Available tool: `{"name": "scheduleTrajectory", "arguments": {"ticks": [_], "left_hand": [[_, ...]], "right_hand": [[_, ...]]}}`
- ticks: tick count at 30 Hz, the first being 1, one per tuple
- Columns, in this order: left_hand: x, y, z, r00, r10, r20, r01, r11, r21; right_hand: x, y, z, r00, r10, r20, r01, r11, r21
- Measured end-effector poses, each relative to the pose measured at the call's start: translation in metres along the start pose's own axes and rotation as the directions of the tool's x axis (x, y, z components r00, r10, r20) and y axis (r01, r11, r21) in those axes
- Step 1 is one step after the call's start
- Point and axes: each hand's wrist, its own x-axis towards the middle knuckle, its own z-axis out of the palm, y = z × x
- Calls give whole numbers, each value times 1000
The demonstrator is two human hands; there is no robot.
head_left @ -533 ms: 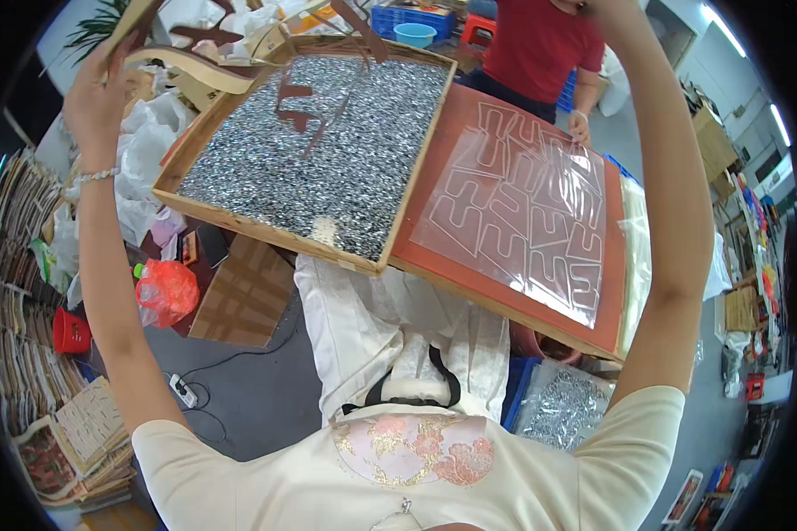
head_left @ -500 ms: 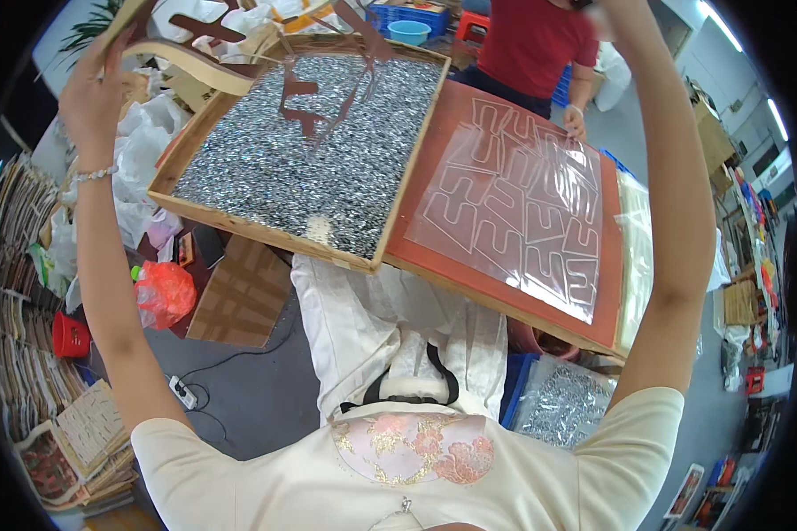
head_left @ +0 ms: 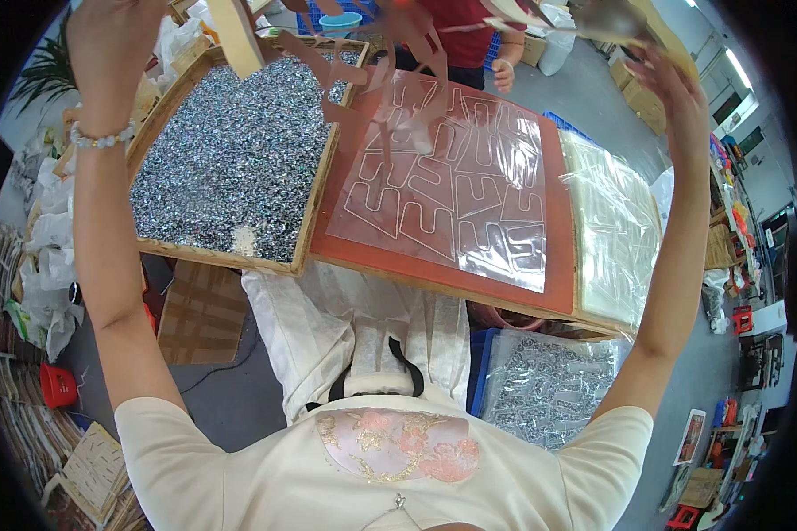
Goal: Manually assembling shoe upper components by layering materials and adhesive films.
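Observation:
Both my hands hold a wooden-framed screen up in the air; its pale wooden bar [head_left: 235, 40] and brown see-through-backed shapes [head_left: 425, 57] show at the top. My left hand [head_left: 111, 49] is closed at the upper left, its fingertips cut off by the picture's edge. At the upper right, my right hand [head_left: 669, 84] grips the other end of the screen, partly blurred. Beneath it lies a clear plastic sheet [head_left: 496, 239] with white-outlined angular shapes, on a reddish-brown board [head_left: 562, 265]. Left of the board stands a wooden tray [head_left: 314, 212] full of glittering silver-black flakes [head_left: 230, 155].
A stack of clear sheets [head_left: 615, 234] adjoins the board's right side. Below it is a bag of silvery pieces [head_left: 549, 376]. A person in a red top [head_left: 460, 44] stands beyond the board. A red bucket [head_left: 59, 386] and cardboard [head_left: 204, 310] are at the lower left.
The screen has swung from above the flake tray toward the board with the clear sheet. My right hand has come down into view. The whole view has shifted to the right.

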Motion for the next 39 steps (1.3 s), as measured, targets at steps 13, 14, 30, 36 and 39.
{"name": "scheduleTrajectory", "arguments": {"ticks": [13,14,30,36,39], "left_hand": [[-225,158,44,862,2,508,189,927,-324],[-248,168,44,806,-45,591,290,900,-326],[-287,225,32,-261,-440,859,401,-859,-319],[-314,200,46,-208,-244,947,533,-840,-99],[-278,179,44,-41,-475,879,386,-819,-424]], "right_hand": [[-267,145,-34,859,490,-150,-512,832,-214],[-283,154,-25,813,567,-132,-581,799,-151],[-314,165,41,585,777,-235,-740,629,237],[-306,165,43,394,915,-83,-793,384,473],[-307,156,56,438,878,-193,-512,421,749]]}}
